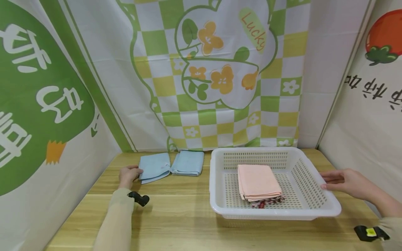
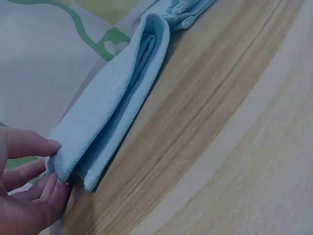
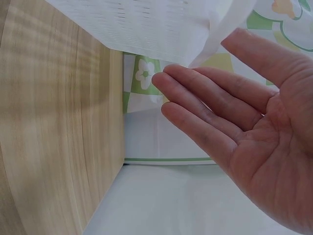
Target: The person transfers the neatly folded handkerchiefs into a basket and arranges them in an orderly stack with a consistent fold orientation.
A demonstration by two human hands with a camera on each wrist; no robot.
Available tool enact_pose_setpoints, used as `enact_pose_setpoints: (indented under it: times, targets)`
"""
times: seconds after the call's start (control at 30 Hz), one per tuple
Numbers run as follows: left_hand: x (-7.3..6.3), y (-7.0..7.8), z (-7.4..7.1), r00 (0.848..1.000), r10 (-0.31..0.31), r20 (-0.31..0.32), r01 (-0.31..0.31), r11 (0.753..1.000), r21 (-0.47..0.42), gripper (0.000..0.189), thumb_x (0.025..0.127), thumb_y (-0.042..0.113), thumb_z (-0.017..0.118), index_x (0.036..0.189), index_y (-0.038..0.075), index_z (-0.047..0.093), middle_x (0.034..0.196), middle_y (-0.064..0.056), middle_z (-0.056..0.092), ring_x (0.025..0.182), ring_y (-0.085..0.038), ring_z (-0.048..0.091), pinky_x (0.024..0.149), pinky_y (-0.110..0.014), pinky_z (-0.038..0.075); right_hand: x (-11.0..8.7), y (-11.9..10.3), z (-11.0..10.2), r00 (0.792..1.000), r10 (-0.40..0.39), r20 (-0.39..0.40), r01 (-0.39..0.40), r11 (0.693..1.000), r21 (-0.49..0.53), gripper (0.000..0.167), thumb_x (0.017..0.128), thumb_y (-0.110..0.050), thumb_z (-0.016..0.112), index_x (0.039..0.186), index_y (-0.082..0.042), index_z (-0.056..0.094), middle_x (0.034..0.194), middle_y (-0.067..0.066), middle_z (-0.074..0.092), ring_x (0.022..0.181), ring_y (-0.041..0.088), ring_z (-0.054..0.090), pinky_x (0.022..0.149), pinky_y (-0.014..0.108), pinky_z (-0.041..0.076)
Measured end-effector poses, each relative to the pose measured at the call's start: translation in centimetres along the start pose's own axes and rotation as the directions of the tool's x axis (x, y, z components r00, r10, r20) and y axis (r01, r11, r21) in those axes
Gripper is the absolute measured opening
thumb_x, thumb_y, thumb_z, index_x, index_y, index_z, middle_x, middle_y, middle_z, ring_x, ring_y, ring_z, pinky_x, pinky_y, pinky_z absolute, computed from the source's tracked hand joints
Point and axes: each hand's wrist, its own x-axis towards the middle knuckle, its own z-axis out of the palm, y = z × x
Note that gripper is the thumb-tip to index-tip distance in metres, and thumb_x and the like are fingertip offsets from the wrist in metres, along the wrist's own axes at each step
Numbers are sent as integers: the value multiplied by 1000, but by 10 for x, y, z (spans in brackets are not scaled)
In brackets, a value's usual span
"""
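At the table's left, my left hand [image 1: 128, 175] pinches the near-left corner of a folded light blue towel [image 1: 154, 166]. The left wrist view shows the thumb on top of that towel [image 2: 105, 110] and the fingers at its lower edge. A second folded blue towel [image 1: 188, 162] lies just right of it. My right hand [image 1: 347, 183] is at the right side of a white plastic basket [image 1: 270, 212], its fingers [image 3: 195, 98] nearly straight. Whether they touch the basket is hard to tell. Inside lies a folded pink towel [image 1: 259, 182] over a dark patterned cloth [image 1: 266, 202].
The wooden table [image 1: 176, 216] ends at a checked green and yellow curtain [image 1: 226, 125] behind. White printed sheets hang along the left side [image 1: 103, 139] and the right side [image 1: 348, 132]. The basket takes up the table's right half.
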Motion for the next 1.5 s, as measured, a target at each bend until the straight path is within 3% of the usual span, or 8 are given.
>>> enact_pose_setpoints:
  times: [0.13, 0.3, 0.5, 0.63, 0.83, 1.13, 1.23, 1.5]
  targets:
    - [1, 0, 0, 1000, -12, 17, 12, 999, -43, 49, 82, 5, 64, 127, -9, 53, 124, -23, 53, 81, -9, 58, 67, -18, 52, 0, 1, 1, 1000, -6, 2, 6, 1000, 12, 58, 87, -30, 69, 123, 13, 55, 105, 19, 69, 81, -1, 64, 66, 21, 53]
    - [-1, 0, 0, 999, -19, 45, 22, 998, -66, 51, 85, 7, 63, 131, -9, 49, 133, -26, 48, 107, -25, 56, 73, -19, 51, 0, 1, 0, 1000, -6, 6, 6, 1000, 18, 59, 87, -32, 69, 123, 12, 55, 105, 19, 69, 82, -2, 64, 67, 21, 53]
    - [-4, 2, 1, 998, -5, 67, 9, 998, -69, 51, 88, 6, 60, 133, -12, 45, 138, -31, 42, 125, -38, 46, 98, -39, 46, 0, 0, -2, 1000, -5, 18, 5, 1000, 10, 63, 86, -36, 68, 125, 12, 54, 108, 19, 68, 84, 3, 66, 67, 23, 54]
    - [-4, 2, 3, 999, 4, 46, -5, 1000, 13, 50, 87, 10, 63, 130, -12, 49, 136, -31, 44, 124, -42, 44, 103, -49, 40, 0, 1, -3, 1000, -12, 26, 12, 1000, 10, 62, 87, -36, 68, 125, 11, 54, 108, 19, 68, 85, 2, 66, 68, 22, 54]
    - [-3, 3, 4, 999, -2, 33, -1, 996, 84, 49, 86, 12, 64, 129, -10, 51, 132, -30, 48, 121, -41, 47, 101, -49, 42, 0, -2, -2, 1000, -2, 30, 1, 1000, 11, 62, 87, -36, 68, 125, 11, 54, 109, 19, 68, 86, 3, 66, 68, 22, 54]
    - [-6, 6, 7, 999, 37, 21, -39, 993, 115, 47, 86, 12, 65, 126, -10, 53, 126, -28, 51, 109, -35, 50, 87, -42, 46, -1, -2, -2, 1000, 2, 31, -2, 1000, 9, 60, 88, -31, 68, 125, 14, 53, 109, 21, 67, 86, 7, 67, 68, 23, 55]
    - [-7, 8, 7, 999, 35, 30, -38, 994, 106, 47, 87, 13, 64, 127, -9, 52, 127, -27, 50, 109, -35, 50, 87, -42, 46, 0, -1, -2, 1000, 11, 26, -11, 1000, 5, 61, 87, -32, 68, 125, 13, 53, 109, 21, 68, 85, 6, 66, 68, 23, 55]
    - [-3, 8, 6, 999, 29, 37, -32, 996, 87, 47, 87, 12, 64, 127, -11, 51, 129, -29, 48, 110, -35, 50, 88, -42, 46, -1, -2, -3, 1000, 12, 26, -12, 1000, -6, 62, 87, -34, 68, 124, 13, 54, 108, 21, 68, 89, 19, 68, 68, 26, 55]
